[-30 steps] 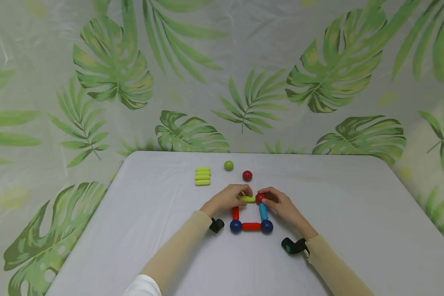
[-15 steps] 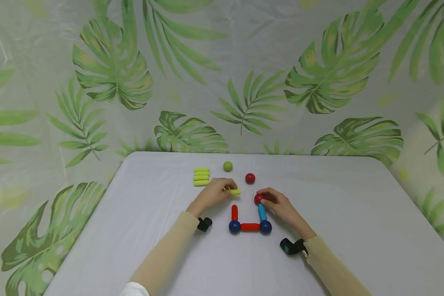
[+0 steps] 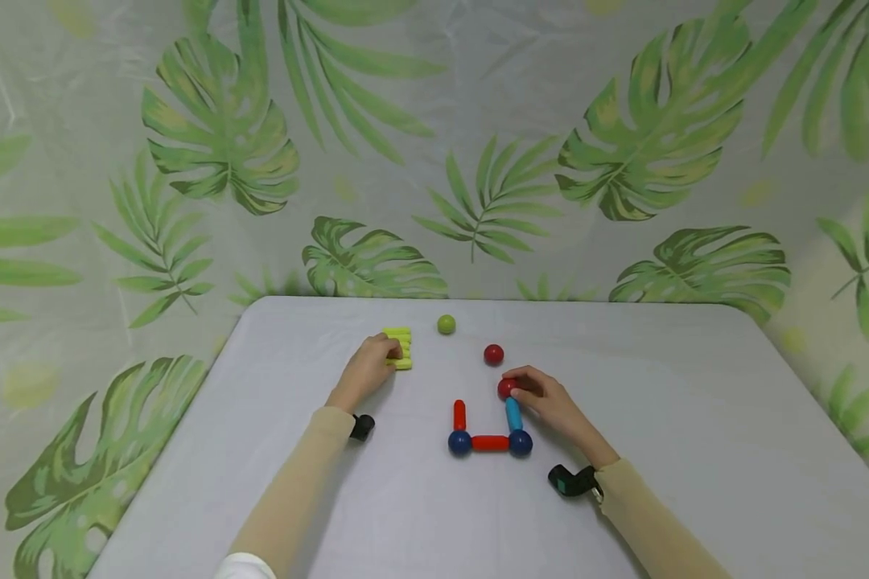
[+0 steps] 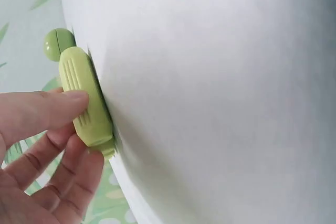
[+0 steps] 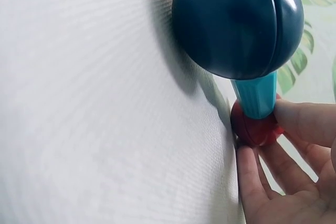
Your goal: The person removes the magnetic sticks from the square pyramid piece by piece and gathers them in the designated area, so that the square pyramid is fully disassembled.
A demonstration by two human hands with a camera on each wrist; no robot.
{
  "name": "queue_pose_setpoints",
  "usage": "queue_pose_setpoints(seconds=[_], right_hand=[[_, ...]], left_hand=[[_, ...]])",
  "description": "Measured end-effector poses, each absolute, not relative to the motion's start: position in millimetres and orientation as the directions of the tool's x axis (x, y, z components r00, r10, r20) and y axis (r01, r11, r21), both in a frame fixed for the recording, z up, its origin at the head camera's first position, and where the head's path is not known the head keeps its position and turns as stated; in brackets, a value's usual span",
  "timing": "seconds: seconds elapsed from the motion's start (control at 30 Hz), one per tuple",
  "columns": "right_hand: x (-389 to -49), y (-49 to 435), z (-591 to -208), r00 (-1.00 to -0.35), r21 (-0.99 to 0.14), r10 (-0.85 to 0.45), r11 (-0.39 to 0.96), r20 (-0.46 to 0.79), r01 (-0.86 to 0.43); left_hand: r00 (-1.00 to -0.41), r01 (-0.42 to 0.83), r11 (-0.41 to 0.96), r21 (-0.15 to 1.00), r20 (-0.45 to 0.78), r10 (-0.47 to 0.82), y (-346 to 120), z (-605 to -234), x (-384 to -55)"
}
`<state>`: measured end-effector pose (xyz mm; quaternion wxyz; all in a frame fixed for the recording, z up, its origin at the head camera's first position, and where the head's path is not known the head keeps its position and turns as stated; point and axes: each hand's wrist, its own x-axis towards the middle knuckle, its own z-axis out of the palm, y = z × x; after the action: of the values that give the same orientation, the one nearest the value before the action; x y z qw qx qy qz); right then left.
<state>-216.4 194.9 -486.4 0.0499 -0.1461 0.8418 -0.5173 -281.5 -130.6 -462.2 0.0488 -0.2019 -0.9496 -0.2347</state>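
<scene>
My left hand [image 3: 368, 368] is at the row of yellow-green rods [image 3: 397, 331] on the table's left back part. In the left wrist view its thumb and fingers pinch a ribbed yellow-green rod [image 4: 86, 98]. My right hand [image 3: 553, 408] pinches a red ball [image 3: 507, 389], which sits on the far end of a light-blue rod [image 3: 514, 415]. That rod joins a dark blue ball [image 3: 520, 444]. A red rod [image 3: 490, 443] links it to another dark blue ball [image 3: 459, 443], from which a second red rod [image 3: 459, 415] points away with its far end free.
A loose red ball [image 3: 494, 355] lies behind the right hand's ball. Farther back is a green ball [image 3: 446, 324]. The white tabletop [image 3: 659, 386] ends at a leaf-patterned cloth [image 3: 492, 193]. Each wrist wears a black camera [image 3: 570, 481].
My left hand has moved left and back from beside the held red ball to the row, carrying the yellow-green rod. The loose red ball has shifted right and nearer. My right hand stays put.
</scene>
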Motion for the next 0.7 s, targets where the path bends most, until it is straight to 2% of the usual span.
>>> queue_pose_setpoints(seconds=[0.1,0.2,0.27,0.33,0.37,0.43,0.7], right_hand=[[-215.4,194.2,-486.1,-0.954,-0.888,-0.293,0.421,0.059,-0.184],[-209.9,191.2,-475.6,-0.953,-0.883,-0.298,0.43,0.057,-0.188],[-204.5,188.2,-465.0,-0.952,-0.884,-0.302,0.429,0.056,-0.189],[-198.5,184.4,-453.1,-0.95,-0.884,-0.307,0.428,0.054,-0.188],[-195.7,182.4,-447.2,-0.95,-0.883,-0.307,0.43,0.05,-0.186],[-194.6,181.3,-445.2,-0.951,-0.881,-0.304,0.435,0.05,-0.185],[-198.1,182.7,-450.5,-0.951,-0.878,-0.303,0.439,0.056,-0.192]], left_hand=[[-0.904,0.428,0.805,0.41,0.199,0.379,-123.6,-461.1,-274.6],[-0.854,0.479,0.699,0.531,0.101,0.51,-109.6,-456.0,-261.1],[-0.785,0.473,0.604,0.641,-0.004,0.619,-97.8,-453.6,-251.0],[-0.691,0.448,0.529,0.72,-0.097,0.717,-87.4,-452.7,-243.2],[-0.654,0.447,0.509,0.736,-0.12,0.747,-83.3,-453.8,-240.8],[-0.619,0.455,0.494,0.741,-0.135,0.774,-77.0,-455.1,-238.3],[-0.649,0.412,0.492,0.767,-0.133,0.749,-71.0,-458.7,-240.3]])
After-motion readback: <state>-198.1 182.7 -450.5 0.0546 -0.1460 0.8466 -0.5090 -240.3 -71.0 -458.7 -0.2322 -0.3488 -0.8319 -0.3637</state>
